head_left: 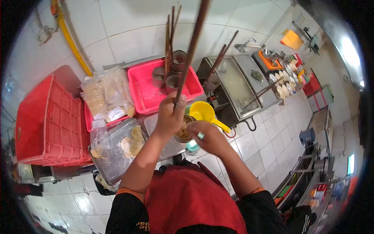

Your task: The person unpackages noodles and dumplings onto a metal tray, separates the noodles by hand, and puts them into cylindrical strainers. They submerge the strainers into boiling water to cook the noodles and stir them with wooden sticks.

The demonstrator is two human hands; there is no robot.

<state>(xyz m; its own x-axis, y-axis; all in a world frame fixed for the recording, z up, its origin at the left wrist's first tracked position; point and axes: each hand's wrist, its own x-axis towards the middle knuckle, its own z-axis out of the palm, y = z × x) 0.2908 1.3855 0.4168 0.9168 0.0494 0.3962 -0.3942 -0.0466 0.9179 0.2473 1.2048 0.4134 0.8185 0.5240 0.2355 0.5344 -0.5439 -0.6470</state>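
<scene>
My left hand [171,116] is wrapped round the long wooden handle of a noodle strainer [192,46], which rises up past the top of the view. Below that hand, the strainer's round basket holds noodles [181,132]. My right hand [210,137] is at the basket's right side, its fingers curled at the noodles and rim; their tips are blurred and partly hidden. A small pale green piece shows at its fingers, too small to name. Just beyond it is a yellow dipper [202,112]. A clear plastic tub [152,124] lies partly behind my left hand.
A pink tray [142,93] holds several long-handled strainers. To the left are bagged noodles [117,87], a metal tray [111,156] with dough pieces and stacked red crates [64,124]. A water-filled cooker [233,84] with more strainers stands right, beyond it bowls [283,90].
</scene>
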